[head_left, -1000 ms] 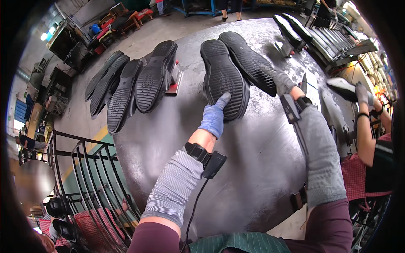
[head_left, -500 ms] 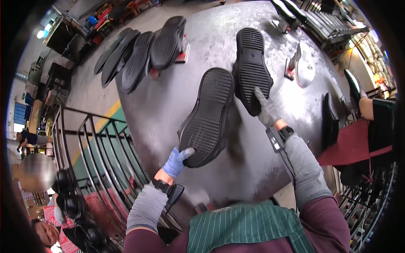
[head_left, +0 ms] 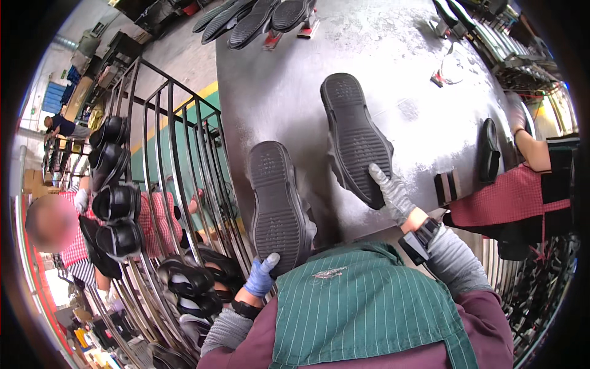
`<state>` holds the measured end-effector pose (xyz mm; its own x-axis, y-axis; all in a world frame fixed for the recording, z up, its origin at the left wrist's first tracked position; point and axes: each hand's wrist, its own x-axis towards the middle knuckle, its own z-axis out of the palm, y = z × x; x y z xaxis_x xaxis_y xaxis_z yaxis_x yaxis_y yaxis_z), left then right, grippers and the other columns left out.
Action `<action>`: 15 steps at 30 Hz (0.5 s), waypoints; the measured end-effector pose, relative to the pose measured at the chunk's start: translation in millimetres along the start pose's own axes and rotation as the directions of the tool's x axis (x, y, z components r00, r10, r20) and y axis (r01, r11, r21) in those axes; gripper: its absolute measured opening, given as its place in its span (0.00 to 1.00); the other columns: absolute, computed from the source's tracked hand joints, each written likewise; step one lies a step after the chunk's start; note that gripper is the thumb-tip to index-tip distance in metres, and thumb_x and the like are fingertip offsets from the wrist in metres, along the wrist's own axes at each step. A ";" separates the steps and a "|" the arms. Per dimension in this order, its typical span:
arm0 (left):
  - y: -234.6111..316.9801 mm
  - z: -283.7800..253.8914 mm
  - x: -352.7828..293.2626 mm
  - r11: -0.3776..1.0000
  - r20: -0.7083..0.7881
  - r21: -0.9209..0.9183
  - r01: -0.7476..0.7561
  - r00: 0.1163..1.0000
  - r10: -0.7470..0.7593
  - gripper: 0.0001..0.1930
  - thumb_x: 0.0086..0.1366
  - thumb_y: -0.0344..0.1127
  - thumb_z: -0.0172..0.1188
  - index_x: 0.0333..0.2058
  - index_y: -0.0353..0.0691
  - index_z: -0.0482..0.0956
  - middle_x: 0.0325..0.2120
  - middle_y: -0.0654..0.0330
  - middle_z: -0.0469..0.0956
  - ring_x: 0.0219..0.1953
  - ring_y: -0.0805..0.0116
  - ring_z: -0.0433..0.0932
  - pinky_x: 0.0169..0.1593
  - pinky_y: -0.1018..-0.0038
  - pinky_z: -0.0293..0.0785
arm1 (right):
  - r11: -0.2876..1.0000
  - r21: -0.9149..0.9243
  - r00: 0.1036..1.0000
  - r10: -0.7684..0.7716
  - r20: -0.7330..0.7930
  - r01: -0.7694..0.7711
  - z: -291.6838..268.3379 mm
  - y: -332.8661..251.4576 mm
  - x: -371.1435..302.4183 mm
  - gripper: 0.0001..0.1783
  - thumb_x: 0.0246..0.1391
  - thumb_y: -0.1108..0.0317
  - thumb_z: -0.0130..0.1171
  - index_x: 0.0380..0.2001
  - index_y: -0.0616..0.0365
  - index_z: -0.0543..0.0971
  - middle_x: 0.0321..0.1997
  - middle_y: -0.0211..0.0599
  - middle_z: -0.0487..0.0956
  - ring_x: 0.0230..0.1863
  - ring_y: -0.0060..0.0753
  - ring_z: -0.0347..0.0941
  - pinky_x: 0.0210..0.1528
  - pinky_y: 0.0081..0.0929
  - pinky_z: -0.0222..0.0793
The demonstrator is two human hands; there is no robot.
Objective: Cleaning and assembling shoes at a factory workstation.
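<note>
My left hand [head_left: 261, 278], in a blue glove, grips the near end of a black shoe [head_left: 273, 203] with its thumb on the ridged sole. The shoe is held sole up, its far end pointing away from me, over the near left of the metal table. In my right hand [head_left: 393, 194], grey-gloved, is a second black shoe [head_left: 356, 138], also sole up and tilted to the left. Its thumb presses the sole near the closer end. The fingers under both shoes are hidden. The two shoes are apart from each other.
Several black shoes [head_left: 255, 23] stand soles up at the table's far left. A red-based holder [head_left: 437, 78] stands on the grey metal table [head_left: 418, 147]. At right, a co-worker's hand [head_left: 516, 114] is near a dark shoe [head_left: 489, 150]. A metal rack [head_left: 171, 135] with black shoes [head_left: 120, 209] borders the left.
Both shoes have come nearer my body, still in my hands, and are farther apart. My view has turned toward the left, so the far shoes sit higher and more of the rack shows.
</note>
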<state>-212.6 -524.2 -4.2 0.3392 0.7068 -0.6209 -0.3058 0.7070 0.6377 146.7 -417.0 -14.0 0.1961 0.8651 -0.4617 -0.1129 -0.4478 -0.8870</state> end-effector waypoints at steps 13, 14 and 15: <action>-15.3 -34.4 -29.0 0.693 0.136 0.721 -0.010 0.982 -0.128 0.21 0.61 0.29 0.52 0.54 0.36 0.69 0.45 0.55 0.75 0.48 0.61 0.74 0.53 0.68 0.69 | 0.876 -0.363 0.756 -0.002 0.655 0.317 96.1 -14.1 -39.5 0.55 0.46 0.40 0.62 0.64 0.69 0.52 0.62 0.59 0.63 0.66 0.48 0.57 0.67 0.36 0.51; 9.2 -34.8 -0.9 0.475 0.124 0.866 -0.155 0.988 0.097 0.23 0.62 0.32 0.51 0.56 0.34 0.67 0.47 0.53 0.74 0.49 0.61 0.73 0.54 0.68 0.69 | 0.862 -0.261 0.755 -0.189 0.627 0.433 120.7 -5.4 -23.3 0.48 0.49 0.44 0.63 0.62 0.65 0.57 0.58 0.54 0.68 0.62 0.44 0.62 0.64 0.35 0.56; 33.2 -33.3 29.5 0.213 0.139 0.953 -0.215 0.935 0.326 0.25 0.63 0.35 0.49 0.58 0.33 0.64 0.49 0.51 0.73 0.51 0.61 0.73 0.54 0.68 0.70 | 0.923 -0.154 0.688 -0.144 0.711 0.353 148.1 -8.9 -11.1 0.36 0.51 0.49 0.63 0.57 0.60 0.67 0.54 0.45 0.73 0.56 0.38 0.67 0.59 0.32 0.61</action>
<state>-242.3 -478.9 -16.5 0.3409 0.8875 -0.3099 0.7100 -0.0270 0.7037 1.3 -389.1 0.5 -0.5410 0.8209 -0.1828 0.1153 -0.1429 -0.9830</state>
